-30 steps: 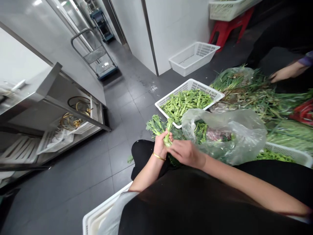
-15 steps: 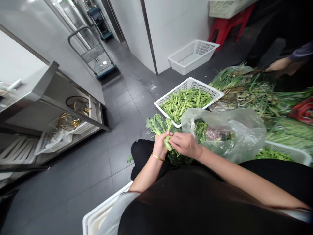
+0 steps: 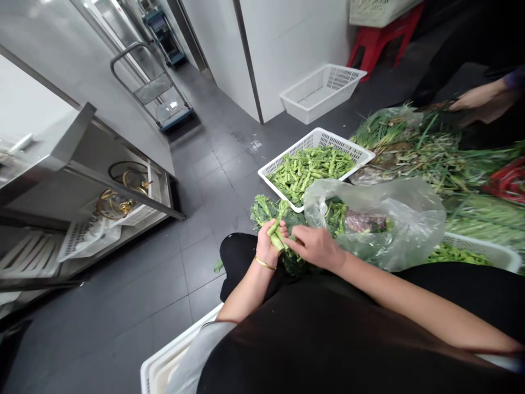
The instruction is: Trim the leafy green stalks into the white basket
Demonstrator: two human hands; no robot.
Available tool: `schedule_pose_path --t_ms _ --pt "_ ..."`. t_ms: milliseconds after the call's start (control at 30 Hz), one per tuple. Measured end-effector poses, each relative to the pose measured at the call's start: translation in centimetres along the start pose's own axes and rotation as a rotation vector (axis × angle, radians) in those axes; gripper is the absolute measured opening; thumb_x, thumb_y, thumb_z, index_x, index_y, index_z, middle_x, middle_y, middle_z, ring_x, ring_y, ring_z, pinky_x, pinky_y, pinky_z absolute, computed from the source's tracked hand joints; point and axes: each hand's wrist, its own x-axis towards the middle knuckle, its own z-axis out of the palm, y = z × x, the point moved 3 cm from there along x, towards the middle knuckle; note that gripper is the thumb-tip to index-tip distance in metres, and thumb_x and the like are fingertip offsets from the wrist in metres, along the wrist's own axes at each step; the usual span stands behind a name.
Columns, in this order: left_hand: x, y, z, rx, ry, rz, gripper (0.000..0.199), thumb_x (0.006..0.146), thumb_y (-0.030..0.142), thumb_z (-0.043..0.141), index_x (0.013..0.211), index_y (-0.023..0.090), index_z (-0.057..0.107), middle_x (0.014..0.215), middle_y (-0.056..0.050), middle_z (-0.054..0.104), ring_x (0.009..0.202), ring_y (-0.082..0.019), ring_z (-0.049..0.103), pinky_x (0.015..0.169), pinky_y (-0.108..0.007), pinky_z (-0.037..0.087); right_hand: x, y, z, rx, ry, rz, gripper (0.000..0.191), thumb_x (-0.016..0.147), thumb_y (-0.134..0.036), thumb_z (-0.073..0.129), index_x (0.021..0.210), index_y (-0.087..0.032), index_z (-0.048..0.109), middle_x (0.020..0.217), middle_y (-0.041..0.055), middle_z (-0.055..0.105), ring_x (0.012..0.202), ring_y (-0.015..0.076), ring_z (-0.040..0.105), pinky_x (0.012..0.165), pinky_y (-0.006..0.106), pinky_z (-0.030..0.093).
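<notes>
My left hand (image 3: 267, 244), with a gold bangle at its wrist, is wrapped round green vegetable stems (image 3: 277, 236) whose leafy heads stick out above the fist. Close on the right is my right hand (image 3: 315, 246), its fingers bent in toward the stems' lower ends. Whether its fingertips pinch anything is too small to tell. Just beyond both hands, a white basket (image 3: 365, 157) holds a heap of cut green stems. An open clear plastic bag (image 3: 414, 213) with leafy greens and a purplish bundle lies right of my right hand.
Spring onions (image 3: 381, 128) spread at the right, where another person's hand (image 3: 478, 97) works. A second white basket (image 3: 301, 104) sits by the wall near a red stool (image 3: 381, 44). At the left are a steel shelf (image 3: 127, 191) and a trolley (image 3: 170, 106).
My right hand has drawn slightly right, away from my left hand, which still grips the stems. The stems now show more between the hands. The other person's hand has shifted slightly.
</notes>
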Motion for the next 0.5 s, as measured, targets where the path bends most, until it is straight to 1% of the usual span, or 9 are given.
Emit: schedule_pose_path --t_ms 100,167,200,267,333,367,433,467,500 --pt "-0.3 0.4 0.2 -0.047 -0.105 -0.018 0.018 0.078 0.026 0.054 0.07 0.011 0.058 0.057 -0.002 0.052 0.045 -0.007 0.043 0.042 -0.018 0.035 1.1 2.4 -0.2 0.351 -0.108 0.287 0.042 0.079 -0.061 0.053 0.073 -0.019 0.055 0.052 -0.0024 0.052 0.047 0.0114 0.045 0.049 0.024 0.032" --pt "-0.5 0.1 0.6 -0.047 -0.16 -0.034 0.015 0.076 0.023 0.054 0.069 0.011 0.057 0.059 -0.003 0.053 0.045 -0.007 0.043 0.042 -0.019 0.036 2.3 3.6 -0.2 0.516 -0.1 0.366 0.042 0.078 -0.061 0.053 0.071 -0.02 0.052 0.05 -0.0033 0.051 0.045 0.0113 0.044 0.048 0.024 0.033" --pt "-0.5 -0.2 0.8 -0.043 -0.171 -0.036 0.013 0.075 0.022 0.055 0.069 0.011 0.057 0.059 -0.003 0.052 0.046 -0.007 0.042 0.043 -0.019 0.036 2.8 3.8 -0.2 0.519 -0.052 0.361 0.04 0.078 -0.058 0.053 0.068 -0.02 0.049 0.049 -0.0034 0.05 0.045 0.0111 0.043 0.048 0.024 0.033" --pt "-0.5 -0.7 0.9 -0.037 -0.142 0.008 0.01 0.074 0.021 0.057 0.071 0.012 0.057 0.058 -0.001 0.051 0.046 -0.007 0.043 0.044 -0.018 0.036 2.9 3.2 -0.3 0.357 0.093 0.262 0.035 0.08 -0.049 0.053 0.062 -0.021 0.044 0.05 -0.0026 0.048 0.048 0.0109 0.042 0.05 0.024 0.032" --pt "-0.4 -0.9 0.5 -0.032 -0.059 0.084 0.008 0.073 0.02 0.059 0.077 0.012 0.058 0.058 0.0 0.051 0.046 -0.007 0.044 0.045 -0.018 0.037 2.0 1.5 -0.4 0.094 0.199 0.038 0.031 0.084 -0.038 0.05 0.059 -0.02 0.044 0.056 -0.0002 0.05 0.053 0.0115 0.044 0.053 0.025 0.032" --pt "-0.4 -0.8 0.2 -0.032 -0.016 0.112 0.009 0.073 0.019 0.06 0.079 0.013 0.058 0.058 0.001 0.052 0.046 -0.007 0.044 0.046 -0.018 0.038 1.2 0.5 -0.3 -0.018 0.197 -0.111 0.029 0.085 -0.033 0.048 0.059 -0.02 0.046 0.059 0.0009 0.051 0.056 0.0121 0.046 0.056 0.026 0.032" --pt "0.2 -0.3 -0.1 -0.026 0.052 0.134 0.008 0.073 0.019 0.06 0.079 0.014 0.057 0.059 0.001 0.053 0.046 -0.007 0.046 0.046 -0.018 0.039 -0.7 -1.0 0.2 -0.137 0.063 -0.384 0.028 0.088 -0.028 0.044 0.062 -0.02 0.052 0.064 0.0022 0.056 0.061 0.0129 0.05 0.059 0.026 0.034" --pt "0.7 0.4 0.0 -0.012 0.074 0.135 0.007 0.074 0.019 0.06 0.078 0.014 0.056 0.059 0.001 0.054 0.046 -0.006 0.046 0.046 -0.017 0.039 -1.6 -1.2 0.5 -0.153 -0.043 -0.459 0.028 0.09 -0.028 0.043 0.066 -0.02 0.055 0.066 0.0021 0.058 0.062 0.0128 0.053 0.061 0.026 0.035" --pt "1.6 1.2 0.4 0.018 0.084 0.13 0.006 0.075 0.018 0.06 0.077 0.014 0.056 0.059 0.001 0.055 0.046 -0.006 0.047 0.047 -0.017 0.04 -2.4 -1.0 0.8 -0.163 -0.157 -0.475 0.026 0.091 -0.03 0.044 0.072 -0.02 0.058 0.07 0.0016 0.061 0.064 0.0128 0.056 0.061 0.025 0.036"
